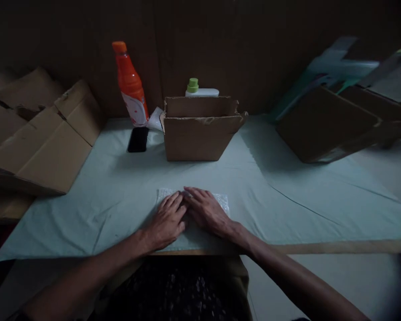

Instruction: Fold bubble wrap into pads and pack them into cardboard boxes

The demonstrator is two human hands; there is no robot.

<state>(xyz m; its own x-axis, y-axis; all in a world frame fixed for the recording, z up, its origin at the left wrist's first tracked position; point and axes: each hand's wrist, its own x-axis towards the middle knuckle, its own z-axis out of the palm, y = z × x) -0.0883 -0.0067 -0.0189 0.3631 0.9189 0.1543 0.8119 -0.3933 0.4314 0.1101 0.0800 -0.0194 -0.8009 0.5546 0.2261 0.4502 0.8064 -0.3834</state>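
Note:
A strip of clear bubble wrap (pixel 222 201) lies flat near the front edge of the cloth-covered table. My left hand (pixel 167 220) rests palm-down on its left part, fingers slightly bent and a little apart. From the other side my right hand (pixel 207 211) lies over the wrap, its fingers stretched toward the left hand. The fingertips of both hands meet at the middle of the strip. Whatever may be under them is hidden; only a small dark patch shows between them.
An open cardboard box (pixel 194 138) stands behind my hands, with a green-capped white bottle (pixel 193 85) behind it. Left of it are an orange bottle (pixel 130 84), a black phone (pixel 138 139) and a large carton (pixel 53 147). Another carton (pixel 324 125) stands on the right.

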